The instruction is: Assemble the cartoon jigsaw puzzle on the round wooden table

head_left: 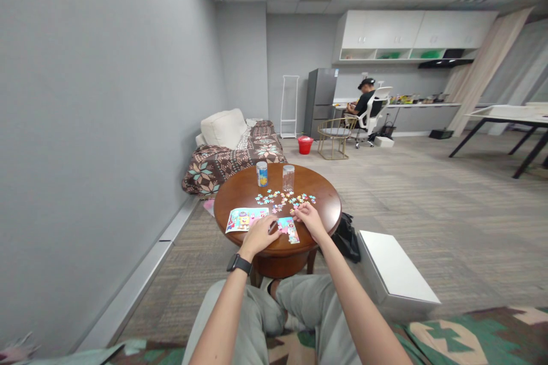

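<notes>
Round surface [327,191]. Picture sheet [244,218] on it, left. Left hand [259,234]: thumb and fingers apart, at joined puzzle's [289,227] left edge. Right hand [310,219]: fingertips near puzzle's upper-right corner; whether pinching anything, cannot tell. Loose pieces [295,201] just beyond.

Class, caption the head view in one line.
Left hand and right hand at a partly joined puzzle on a table, loose pieces beyond.

We're getting soft, even indoor light, source unclear. We're seeing pale glare on the right side of the counter [326,194]. Wide lens is stretching the gray wall [98,102] and camouflage cloth [488,333] near the edges. We're losing fine detail on puzzle pieces [295,202].
</notes>
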{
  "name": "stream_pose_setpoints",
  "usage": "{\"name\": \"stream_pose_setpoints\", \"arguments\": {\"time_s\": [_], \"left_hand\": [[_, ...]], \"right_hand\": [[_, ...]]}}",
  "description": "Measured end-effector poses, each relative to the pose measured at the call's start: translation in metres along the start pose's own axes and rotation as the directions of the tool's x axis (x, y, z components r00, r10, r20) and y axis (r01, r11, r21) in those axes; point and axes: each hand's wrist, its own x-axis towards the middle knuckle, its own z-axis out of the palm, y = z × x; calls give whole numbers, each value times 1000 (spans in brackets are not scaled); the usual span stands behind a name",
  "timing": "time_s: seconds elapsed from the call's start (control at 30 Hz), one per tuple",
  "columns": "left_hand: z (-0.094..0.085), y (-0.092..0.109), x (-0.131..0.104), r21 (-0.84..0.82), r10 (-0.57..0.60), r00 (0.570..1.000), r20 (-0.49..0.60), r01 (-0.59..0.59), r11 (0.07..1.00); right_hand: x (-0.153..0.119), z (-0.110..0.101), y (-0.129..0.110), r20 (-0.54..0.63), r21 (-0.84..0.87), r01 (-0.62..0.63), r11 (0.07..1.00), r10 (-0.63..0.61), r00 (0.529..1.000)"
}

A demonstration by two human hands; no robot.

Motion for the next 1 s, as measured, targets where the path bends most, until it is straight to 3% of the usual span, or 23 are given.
{"name": "stream_pose_setpoints", "arguments": {"time_s": [1.0], "left_hand": [[3,-4,2,9,4,1000,5,-4,1000]], "right_hand": [[1,0,1,6,19,-20,1000,20,1000]]}}
